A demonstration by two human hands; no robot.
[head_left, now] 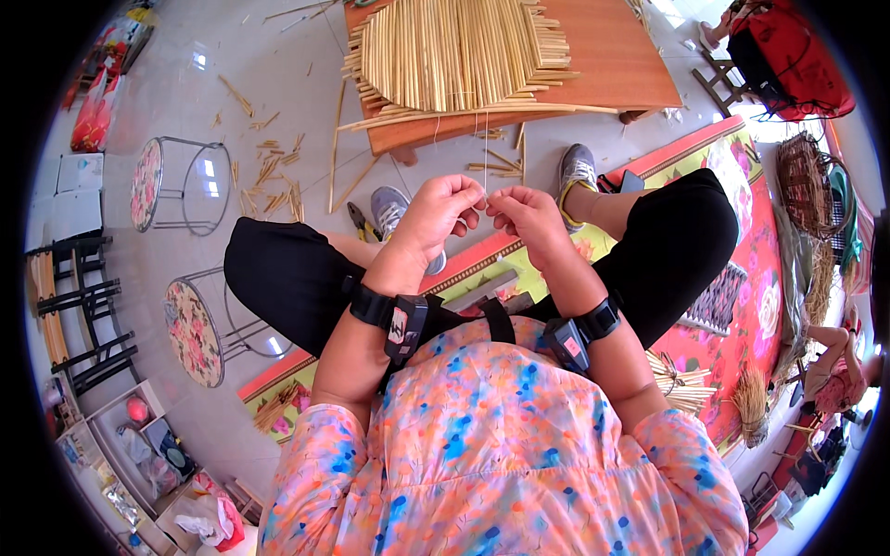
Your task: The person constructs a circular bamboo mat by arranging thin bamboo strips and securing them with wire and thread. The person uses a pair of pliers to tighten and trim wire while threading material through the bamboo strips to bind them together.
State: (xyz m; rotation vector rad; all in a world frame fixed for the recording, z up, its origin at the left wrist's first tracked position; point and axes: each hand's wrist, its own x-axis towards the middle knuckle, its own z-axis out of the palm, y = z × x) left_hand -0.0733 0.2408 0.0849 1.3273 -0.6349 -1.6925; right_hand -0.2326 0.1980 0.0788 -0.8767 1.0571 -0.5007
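A pale thread (486, 153) runs down from the near edge of a mat of straw-coloured stalks (450, 56) to my fingertips. My left hand (445, 213) is closed, with thumb and forefinger pinched at the thread's lower end. Right beside it, my right hand (527, 213) pinches the same thread, the two sets of fingertips almost touching. The mat has a rounded outline and uneven stalk ends at its sides. It lies on a low orange-brown wooden table (612, 56), and a long stalk (519, 109) lies across its near edge.
Cut stalk pieces (269, 176) litter the tiled floor left of the table. Pliers (360, 221) lie by my left shoe. Two round stools (195, 334) stand to the left. A flowered mat (760, 259) spreads under me, with stalk bundles (681, 382) at right. Another person (834, 371) is at far right.
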